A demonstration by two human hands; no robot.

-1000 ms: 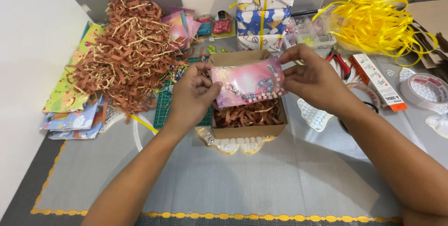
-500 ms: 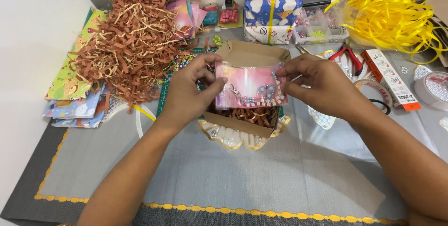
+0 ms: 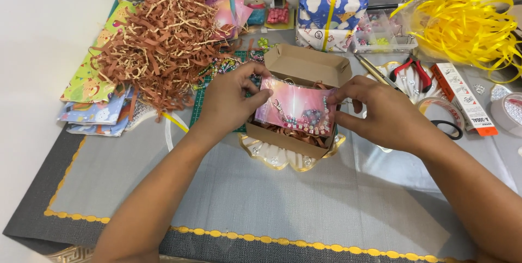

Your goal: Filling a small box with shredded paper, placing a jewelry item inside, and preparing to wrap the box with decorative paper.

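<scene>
Here, left hand and right hand with fingers pinched on a pink card packet, held over a shred-filled cardboard box, brown paper shred pile beside.

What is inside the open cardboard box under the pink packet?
Brown shredded paper shows along the cardboard box's near edge. The pink packet, held by the left hand and right hand, covers the rest, so anything deeper is hidden.

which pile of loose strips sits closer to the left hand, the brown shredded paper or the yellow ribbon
The brown shredded paper, heaped just beyond the left hand. The yellow ribbon lies in the far right corner.
</scene>
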